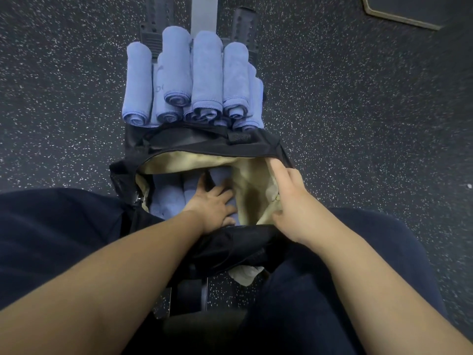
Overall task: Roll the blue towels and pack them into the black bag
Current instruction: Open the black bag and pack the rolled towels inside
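A black fabric bag with a pale tan lining [204, 147] lies open between the person's dark-trousered legs, its mouth facing up toward the camera. Inside it, along the left side, several rolled blue towels [170, 194] lie packed side by side, their long axes running away from the person toward the far rim of the bag; the right part of the interior shows only bare lining. The left hand [213, 204] is down inside the bag with its fingers spread and fairly straight, pressing flat on the packed rolls and gripping nothing. The right hand [289, 196] rests on the right rim of the bag, its fingers extended along the lining edge and thumb tucked at the opening; whether it pinches the fabric cannot be told. Just beyond the bag's far rim, a stack of rolled blue terry towels [192, 78] sits in two layers, each roll lying lengthwise away from the person, spiral ends facing the bag. The stack rests on a narrow bench-like frame with black ribbed grips [245, 24] over a dark speckled rubber floor [358, 111]. A crumpled white cloth [245, 274] shows beneath the bag's near edge.
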### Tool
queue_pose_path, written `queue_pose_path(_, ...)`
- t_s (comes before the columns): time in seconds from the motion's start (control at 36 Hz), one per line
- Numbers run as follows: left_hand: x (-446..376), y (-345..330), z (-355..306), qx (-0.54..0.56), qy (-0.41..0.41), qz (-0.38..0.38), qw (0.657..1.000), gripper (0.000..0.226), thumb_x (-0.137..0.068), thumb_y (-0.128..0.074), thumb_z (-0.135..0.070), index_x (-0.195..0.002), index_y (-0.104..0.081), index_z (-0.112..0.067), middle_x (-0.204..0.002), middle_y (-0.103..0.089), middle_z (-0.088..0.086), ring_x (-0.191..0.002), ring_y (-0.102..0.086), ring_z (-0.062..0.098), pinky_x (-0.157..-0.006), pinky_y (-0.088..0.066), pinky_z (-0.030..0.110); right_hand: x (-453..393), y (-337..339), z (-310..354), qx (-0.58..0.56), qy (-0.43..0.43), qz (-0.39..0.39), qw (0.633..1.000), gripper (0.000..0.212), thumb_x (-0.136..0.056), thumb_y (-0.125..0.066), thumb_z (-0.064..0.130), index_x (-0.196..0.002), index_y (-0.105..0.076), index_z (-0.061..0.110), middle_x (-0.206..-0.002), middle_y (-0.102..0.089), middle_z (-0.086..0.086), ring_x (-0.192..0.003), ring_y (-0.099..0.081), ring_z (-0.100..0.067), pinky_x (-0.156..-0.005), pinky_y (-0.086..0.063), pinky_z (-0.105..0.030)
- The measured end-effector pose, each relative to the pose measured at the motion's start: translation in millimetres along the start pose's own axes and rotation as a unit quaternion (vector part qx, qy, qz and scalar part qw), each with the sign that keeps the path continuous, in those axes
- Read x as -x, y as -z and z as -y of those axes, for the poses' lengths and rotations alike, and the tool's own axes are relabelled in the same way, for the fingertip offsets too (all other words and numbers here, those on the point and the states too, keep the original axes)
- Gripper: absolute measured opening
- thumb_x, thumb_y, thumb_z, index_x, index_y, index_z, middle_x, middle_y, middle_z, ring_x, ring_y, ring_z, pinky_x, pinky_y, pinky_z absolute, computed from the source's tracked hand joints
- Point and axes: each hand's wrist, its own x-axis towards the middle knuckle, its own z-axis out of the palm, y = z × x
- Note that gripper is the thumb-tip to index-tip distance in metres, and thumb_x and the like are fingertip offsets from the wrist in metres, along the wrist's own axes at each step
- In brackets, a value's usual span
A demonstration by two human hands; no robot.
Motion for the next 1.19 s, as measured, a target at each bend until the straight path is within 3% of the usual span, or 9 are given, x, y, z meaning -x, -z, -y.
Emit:
queue_pose_path(0.11,10.8,-5.9,5.7,0.023,0.02,-0.007,1.0,0.051,-0.099,-0.019,-0.058,-0.136,-0.043,-0.033,-0.16,-0.01,-0.005,-0.147,0.017,0.02,-0.107,0.004,0.069,2.3,2.5,-7.8,0.008,-0.017,0.003,1.0,0.086,-0.083,-0.044,-0.006,-0.146,-0.007,0.04,-0.116,-0.021,0.009,-0.064,-0.048,-0.012,-0.051,-0.037,-0.018)
queue_pose_path(0.19,16.2,-5.1,6.3,0.027,0.03,-0.003,0.999,0.048,-0.099,-0.02,-0.054,-0.135,-0.044,-0.031,-0.16,-0.009,-0.004,-0.147,0.018,0.021,-0.108,-0.001,0.069,2.9,4.3,-8.0,0.011,-0.031,0.0,0.999,0.087,-0.083,-0.044,-0.006,-0.146,-0.008,0.041,-0.112,-0.022,0.008,-0.064,-0.047,-0.009,-0.051,-0.034,-0.015)
queue_pose_path(0.31,18.1,-0.5,-4.3,0.006,0.009,-0.012,1.0,0.053,-0.097,-0.009,-0.027,-0.142,-0.036,-0.015,-0.16,-0.01,0.003,-0.148,0.008,0.023,-0.107,0.007,0.07,3.5,5.2,-1.3,0.007,-0.039,-0.011,0.999,0.086,-0.081,-0.045,-0.004,-0.146,-0.01,0.041,-0.109,-0.027,0.005,-0.068,-0.05,-0.016,-0.064,-0.043,-0.032)
queue_pose_path(0.36,17.4,0.9,-7.3,0.033,-0.003,-0.01,0.999,0.046,-0.103,-0.02,-0.022,-0.146,-0.033,-0.015,-0.16,-0.014,0.003,-0.148,0.004,0.022,-0.109,0.008,0.068,5.6,5.3,0.6,0.017,-0.04,-0.018,0.999,0.086,-0.081,-0.045,-0.002,-0.145,-0.01,0.043,-0.107,-0.028,0.006,-0.067,-0.049,-0.014,-0.066,-0.043,-0.034)
queue_pose_path(0.44,17.5,0.4,-4.7,0.006,-0.025,0.026,0.999,0.041,-0.105,-0.022,-0.031,-0.143,-0.037,-0.026,-0.154,-0.028,0.0,-0.148,0.007,0.022,-0.104,0.005,0.075,9.6,7.0,0.5,0.038,-0.041,-0.031,0.998,0.085,-0.079,-0.046,-0.001,-0.142,-0.012,0.046,-0.105,-0.029,0.006,-0.07,-0.051,-0.02,-0.069,-0.048,-0.04)
queue_pose_path(0.72,18.3,-4.6,5.9,0.0,0.04,0.103,0.994,0.038,-0.1,-0.03,-0.052,-0.13,-0.051,-0.042,-0.153,-0.024,-0.002,-0.146,0.009,0.024,-0.101,0.005,0.073,21.5,20.3,-6.6,0.095,-0.064,-0.059,0.992,0.079,-0.08,-0.047,0.005,-0.139,-0.014,0.045,-0.107,-0.027,0.008,-0.073,-0.051,-0.026,-0.064,-0.046,-0.037)
queue_pose_path(1.0,36.6,-3.3,25.7,0.038,0.077,0.126,0.988,0.046,-0.099,-0.027,-0.054,-0.133,-0.052,-0.036,-0.153,-0.027,-0.004,-0.147,0.01,0.022,-0.106,0.0,0.069,24.8,10.5,-2.5,0.09,-0.028,-0.06,0.994,0.08,-0.081,-0.047,0.005,-0.136,-0.013,0.05,-0.108,-0.025,0.012,-0.073,-0.052,-0.025,-0.062,-0.039,-0.034)
queue_pose_path(1.11,42.0,-3.4,31.8,0.022,0.083,0.148,0.985,0.045,-0.099,-0.03,-0.055,-0.133,-0.052,-0.034,-0.151,-0.029,-0.006,-0.147,0.009,0.021,-0.106,-0.008,0.065,22.7,11.3,-5.2,0.083,-0.032,-0.066,0.994,0.081,-0.08,-0.046,0.003,-0.138,-0.016,0.05,-0.109,-0.026,0.012,-0.074,-0.053,-0.025,-0.064,-0.044,-0.036)
queue_pose_path(1.19,49.6,-7.7,37.4,0.031,0.054,0.106,0.992,0.047,-0.098,-0.026,-0.058,-0.128,-0.055,-0.037,-0.148,-0.032,-0.007,-0.147,0.006,0.02,-0.107,-0.011,0.062,20.2,10.4,-2.7,0.077,-0.024,-0.065,0.995,0.082,-0.079,-0.046,0.003,-0.141,-0.016,0.047,-0.108,-0.026,0.011,-0.071,-0.052,-0.025,-0.064,-0.046,-0.038)
